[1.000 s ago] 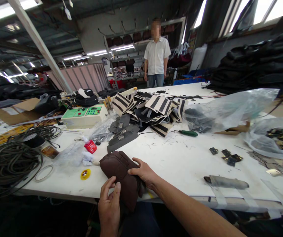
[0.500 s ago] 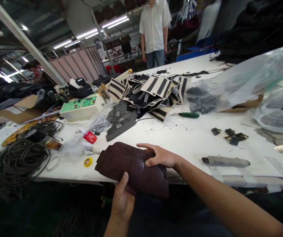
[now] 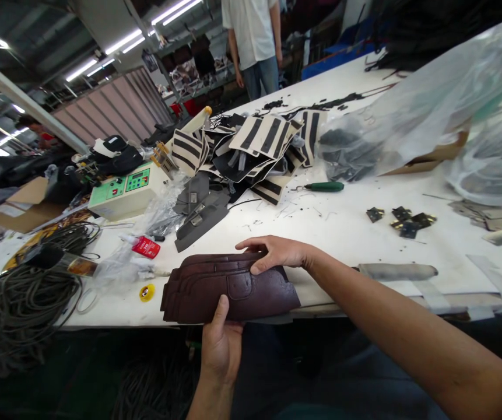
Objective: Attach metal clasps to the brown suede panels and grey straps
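Observation:
A fanned stack of dark brown leather pieces (image 3: 207, 294) is held over the table's front edge, its layers showing along the top and left. My left hand (image 3: 222, 344) grips the stack from below, thumb on the front face and fingers hidden behind. From the upper right, my right hand (image 3: 272, 255) pinches the top edge, with the thumb in front and the other fingers behind. A rounded tab with a stitched outline (image 3: 239, 287) shows on the front piece, just under the right thumb.
On the white table (image 3: 316, 233) lie striped pieces (image 3: 262, 137), grey pieces (image 3: 202, 210), a green-handled tool (image 3: 325, 186), metal fittings (image 3: 408, 220), a red bottle (image 3: 146, 247) and a yellow tape roll (image 3: 147, 292). Coiled cord (image 3: 23, 297) fills the left. A person (image 3: 255, 41) stands across the table.
The leather stack has tilted so its front face shows more and its layers are spread more evenly. My right hand has moved slightly up with the top edge. The view has shifted a little.

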{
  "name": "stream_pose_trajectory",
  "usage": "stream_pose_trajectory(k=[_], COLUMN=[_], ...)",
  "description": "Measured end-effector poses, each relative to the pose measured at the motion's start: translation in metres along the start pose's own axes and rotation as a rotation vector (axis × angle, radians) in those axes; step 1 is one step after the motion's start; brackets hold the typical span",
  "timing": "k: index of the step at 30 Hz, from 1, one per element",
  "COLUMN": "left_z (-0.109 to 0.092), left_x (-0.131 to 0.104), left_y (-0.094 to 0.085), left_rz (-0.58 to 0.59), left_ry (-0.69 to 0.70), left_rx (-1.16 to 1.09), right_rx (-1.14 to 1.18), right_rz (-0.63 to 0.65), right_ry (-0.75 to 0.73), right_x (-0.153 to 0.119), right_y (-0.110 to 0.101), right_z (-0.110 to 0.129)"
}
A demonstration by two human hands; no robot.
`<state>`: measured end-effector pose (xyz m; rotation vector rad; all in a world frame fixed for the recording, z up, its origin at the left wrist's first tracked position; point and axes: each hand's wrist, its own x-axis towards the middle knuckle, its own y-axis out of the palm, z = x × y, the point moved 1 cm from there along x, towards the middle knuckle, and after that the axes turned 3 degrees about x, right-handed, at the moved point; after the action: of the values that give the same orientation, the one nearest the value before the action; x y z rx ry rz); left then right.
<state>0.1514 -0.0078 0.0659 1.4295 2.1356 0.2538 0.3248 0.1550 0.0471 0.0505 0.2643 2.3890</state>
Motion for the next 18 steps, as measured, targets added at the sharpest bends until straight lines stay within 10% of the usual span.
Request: stream_pose_trajectory(k=[18], left_z=[0.011], left_x=[0.048], left_y=[0.01], left_rz=[-0.062], left_ry=[-0.059], left_rx=[0.085], right_rx=[-0.29], right_rz=[-0.537], right_ry=[-0.092], right_x=[-0.004], right_y=[0.002], right_z=[-0.021])
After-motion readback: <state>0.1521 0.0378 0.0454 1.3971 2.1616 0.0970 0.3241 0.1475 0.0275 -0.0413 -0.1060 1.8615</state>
